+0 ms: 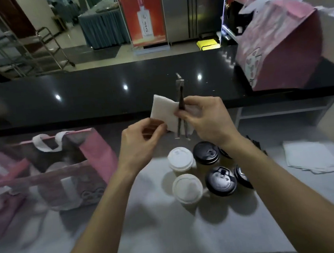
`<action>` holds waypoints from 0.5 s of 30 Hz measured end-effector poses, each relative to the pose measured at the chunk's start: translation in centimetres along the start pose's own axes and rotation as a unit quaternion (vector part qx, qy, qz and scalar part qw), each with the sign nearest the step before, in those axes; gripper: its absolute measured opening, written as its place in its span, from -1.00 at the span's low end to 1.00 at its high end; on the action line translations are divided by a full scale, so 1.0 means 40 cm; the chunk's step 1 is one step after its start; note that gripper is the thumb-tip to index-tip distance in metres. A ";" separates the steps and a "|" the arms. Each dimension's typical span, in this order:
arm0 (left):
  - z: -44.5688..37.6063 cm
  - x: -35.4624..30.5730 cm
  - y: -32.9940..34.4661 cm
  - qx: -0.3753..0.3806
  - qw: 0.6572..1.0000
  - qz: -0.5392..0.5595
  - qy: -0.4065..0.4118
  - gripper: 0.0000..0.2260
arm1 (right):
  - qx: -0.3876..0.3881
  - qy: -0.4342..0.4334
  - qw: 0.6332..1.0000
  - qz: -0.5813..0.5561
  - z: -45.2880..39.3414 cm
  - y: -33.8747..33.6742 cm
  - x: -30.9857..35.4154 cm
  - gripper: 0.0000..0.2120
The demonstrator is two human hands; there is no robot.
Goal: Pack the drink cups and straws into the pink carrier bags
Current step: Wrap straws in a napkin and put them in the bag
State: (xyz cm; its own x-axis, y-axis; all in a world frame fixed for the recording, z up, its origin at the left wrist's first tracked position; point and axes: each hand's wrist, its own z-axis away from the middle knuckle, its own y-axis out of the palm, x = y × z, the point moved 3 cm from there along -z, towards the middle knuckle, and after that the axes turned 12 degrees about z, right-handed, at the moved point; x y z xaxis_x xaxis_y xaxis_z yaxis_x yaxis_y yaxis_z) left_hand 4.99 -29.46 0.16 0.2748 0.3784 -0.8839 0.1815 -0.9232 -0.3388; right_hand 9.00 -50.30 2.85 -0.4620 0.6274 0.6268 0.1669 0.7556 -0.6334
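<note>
Grey worktop [155, 220] w/ lidded cups [199, 170]; black counter [96, 92] behind; left hand [142, 139] pinches napkin [163, 111], right hand [204, 116] grips straws [180, 96].

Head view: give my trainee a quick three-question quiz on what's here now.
1. True or false: the right hand holds wrapped straws against a white napkin.
2. How many white-lidded cups stand on the table?
3. The open pink bag lies on which side of the cups: A left, B right?

Key: 1 true; 2 two; 3 A.
</note>
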 end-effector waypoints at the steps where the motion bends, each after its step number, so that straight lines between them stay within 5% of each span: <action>1: 0.006 0.009 -0.060 -0.004 1.000 -0.017 0.011 -0.90 | 0.003 -0.021 0.999 0.033 -0.006 0.018 0.033 -0.85; 7: 0.064 0.041 -0.409 -0.067 0.996 -0.044 0.049 -0.86 | 0.018 -0.164 0.972 0.166 -0.036 0.099 0.225 -0.84; 15: 0.139 0.159 -0.747 -0.132 0.976 -0.175 -0.008 -0.85 | 0.036 -0.213 0.976 0.032 -0.108 0.218 0.426 -0.84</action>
State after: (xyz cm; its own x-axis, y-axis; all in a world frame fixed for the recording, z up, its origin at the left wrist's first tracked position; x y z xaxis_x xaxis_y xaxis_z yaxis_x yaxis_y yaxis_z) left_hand -3.92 0.14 2.89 0.1378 0.6646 -0.7344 0.4996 -0.6869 -0.5279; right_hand 6.35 -32.18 9.98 -0.7753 0.5266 0.3488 0.1534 0.6926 -0.7048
